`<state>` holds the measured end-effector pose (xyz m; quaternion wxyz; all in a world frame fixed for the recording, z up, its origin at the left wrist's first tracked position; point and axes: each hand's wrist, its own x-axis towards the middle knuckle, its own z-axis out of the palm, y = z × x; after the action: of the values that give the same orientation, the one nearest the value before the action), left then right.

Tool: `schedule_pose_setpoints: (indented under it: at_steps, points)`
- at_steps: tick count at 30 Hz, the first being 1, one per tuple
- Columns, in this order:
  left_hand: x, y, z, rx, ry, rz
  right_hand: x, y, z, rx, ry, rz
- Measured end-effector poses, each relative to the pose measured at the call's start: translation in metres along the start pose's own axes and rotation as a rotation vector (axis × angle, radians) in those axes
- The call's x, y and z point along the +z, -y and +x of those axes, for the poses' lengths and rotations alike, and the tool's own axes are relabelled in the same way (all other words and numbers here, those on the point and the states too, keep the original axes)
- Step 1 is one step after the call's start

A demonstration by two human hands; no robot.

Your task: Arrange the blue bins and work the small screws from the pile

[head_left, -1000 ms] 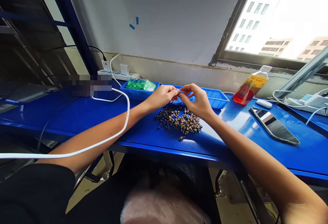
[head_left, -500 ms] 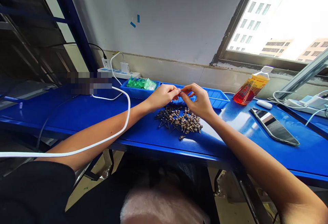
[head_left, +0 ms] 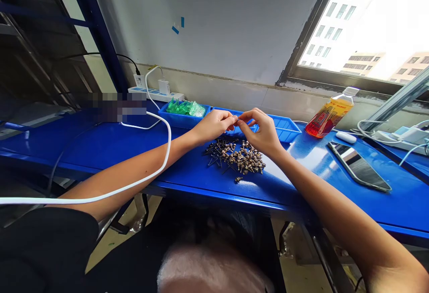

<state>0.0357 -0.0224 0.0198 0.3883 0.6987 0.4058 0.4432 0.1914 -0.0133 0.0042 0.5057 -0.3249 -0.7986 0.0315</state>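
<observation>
Hands pinch narrowly, contents unclear, near metal pins heaped short of the table's front edge.

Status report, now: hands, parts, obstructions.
Left hand and right hand fingertips close together, anything between too small to tell. Small metal parts heaped on blue table. White cable crosses the view over left forearm.

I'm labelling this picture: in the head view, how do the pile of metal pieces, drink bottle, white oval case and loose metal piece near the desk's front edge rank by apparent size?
Largest to smallest:
1. Pile of metal pieces and drink bottle: too alike to rank
2. White oval case
3. Loose metal piece
</observation>
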Motion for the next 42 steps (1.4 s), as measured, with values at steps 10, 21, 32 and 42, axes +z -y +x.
schedule_pose_setpoints:
  at_steps: [10,21,32,42]
  points:
    - [-0.0004,-0.0013,-0.0013,-0.008,0.008,-0.024,-0.0008,0.0002,0.0009,-0.038,0.006,-0.021]
    - [-0.0014,-0.0007,-0.0001,0.003,0.003,0.001,-0.0014,0.0006,-0.0009,-0.012,0.027,-0.008]
    - [-0.0018,-0.0005,-0.0012,0.017,0.004,0.009,-0.001,-0.0005,0.0005,-0.045,0.048,-0.027]
    - [-0.0013,-0.0005,0.0001,0.021,0.01,0.033,0.0001,-0.0008,0.001,-0.043,0.038,-0.009]
